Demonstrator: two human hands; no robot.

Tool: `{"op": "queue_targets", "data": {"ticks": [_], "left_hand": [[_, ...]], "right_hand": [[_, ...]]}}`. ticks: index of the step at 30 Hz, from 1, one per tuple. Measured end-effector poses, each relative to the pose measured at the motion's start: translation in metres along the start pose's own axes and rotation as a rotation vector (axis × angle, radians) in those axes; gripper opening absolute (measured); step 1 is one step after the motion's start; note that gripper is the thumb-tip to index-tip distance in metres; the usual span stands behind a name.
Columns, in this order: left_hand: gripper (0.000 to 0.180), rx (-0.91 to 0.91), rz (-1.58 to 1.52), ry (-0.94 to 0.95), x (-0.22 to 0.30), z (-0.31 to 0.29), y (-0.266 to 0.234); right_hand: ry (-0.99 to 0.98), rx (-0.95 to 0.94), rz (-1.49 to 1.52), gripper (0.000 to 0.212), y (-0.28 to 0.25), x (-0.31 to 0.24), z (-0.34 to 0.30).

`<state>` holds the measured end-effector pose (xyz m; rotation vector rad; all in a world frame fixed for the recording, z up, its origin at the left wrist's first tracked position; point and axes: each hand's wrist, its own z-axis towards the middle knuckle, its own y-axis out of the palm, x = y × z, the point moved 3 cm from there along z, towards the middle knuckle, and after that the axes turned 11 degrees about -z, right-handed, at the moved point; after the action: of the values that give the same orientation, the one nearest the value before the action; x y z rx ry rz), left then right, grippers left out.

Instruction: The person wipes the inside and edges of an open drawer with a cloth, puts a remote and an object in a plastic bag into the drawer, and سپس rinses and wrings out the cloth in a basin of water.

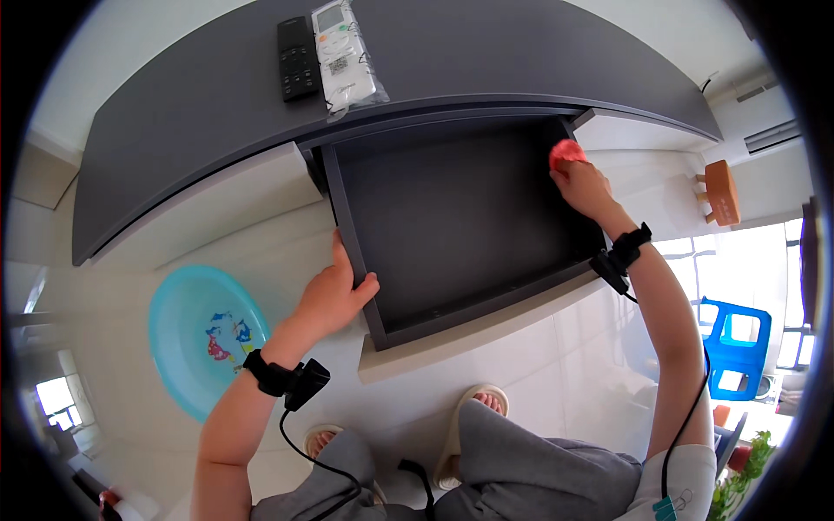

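Dark drawer (pixel 452 226) between both hands (pixel 332 297) (pixel 585 187)

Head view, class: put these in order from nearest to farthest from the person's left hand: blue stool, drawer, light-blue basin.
1. Drawer: the left hand touches its left wall.
2. Light-blue basin: to that hand's left.
3. Blue stool: over at the far right.

Black wrist straps (pixel 270 373), black cables (pixel 665 476) — grey trousers (pixel 547 473), white sleeve (pixel 689 476), cream slippers (pixel 451 450)
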<state>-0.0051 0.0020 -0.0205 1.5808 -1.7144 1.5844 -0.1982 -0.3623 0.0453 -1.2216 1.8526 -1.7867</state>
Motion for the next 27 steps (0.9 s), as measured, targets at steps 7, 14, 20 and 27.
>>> {"op": "queue_targets", "data": {"ticks": [7,14,20,27], "left_hand": [[0.089,-0.014,-0.023,-0.009,0.006,0.000,0.000],[0.089,-0.014,-0.048,0.037,0.005,0.001,0.004],[0.088,-0.044,-0.003,-0.005,0.008,-0.003,0.000],[0.087,-0.015,-0.010,0.038,0.012,-0.001,-0.002]], "right_hand": [[-0.093,-0.128,0.015,0.066,0.064,-0.026,0.063],[0.075,-0.032,0.360,0.052,0.065,-0.042,0.103],[-0.196,-0.150,0.298,0.050,0.008,-0.149,0.064],[-0.290,-0.154,0.380,0.050,-0.012,-0.205,0.047]]}}
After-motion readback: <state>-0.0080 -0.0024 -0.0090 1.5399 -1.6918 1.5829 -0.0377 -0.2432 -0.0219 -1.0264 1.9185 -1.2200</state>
